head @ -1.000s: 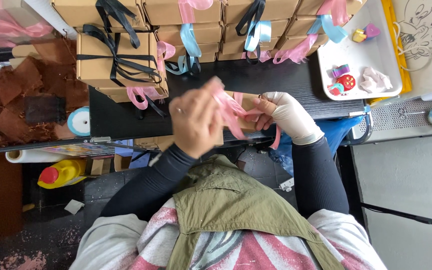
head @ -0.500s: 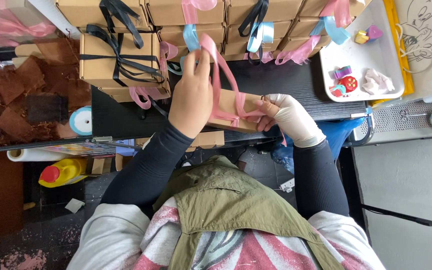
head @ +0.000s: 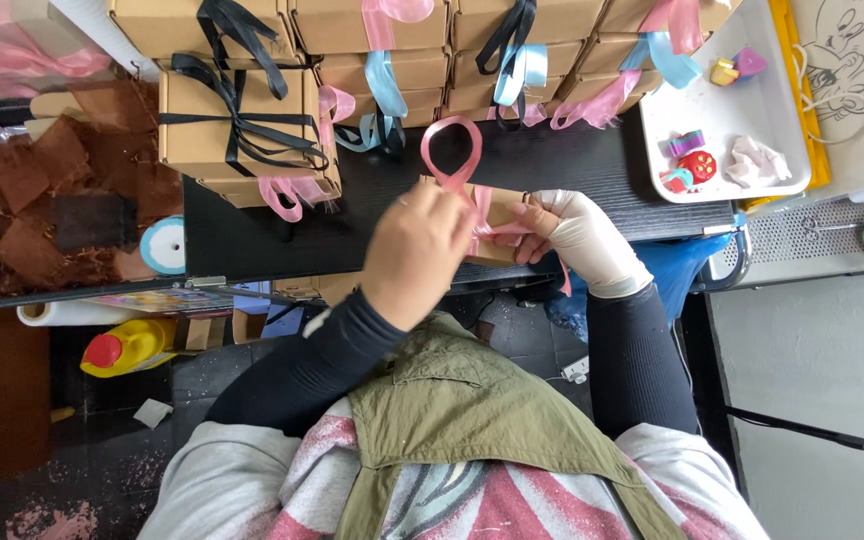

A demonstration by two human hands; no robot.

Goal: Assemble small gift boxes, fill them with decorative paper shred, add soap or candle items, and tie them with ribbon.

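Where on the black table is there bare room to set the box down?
Bare black table lies between the blue tape roll and the left hand, below the black-ribboned box. A narrower strip runs right of the pink loop toward the white tray. The far edge is crowded with stacked boxes.

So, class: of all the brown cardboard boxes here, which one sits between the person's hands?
The small box at the table's near edge, under the pink ribbon loop; the others are stacked farther back, untouched.
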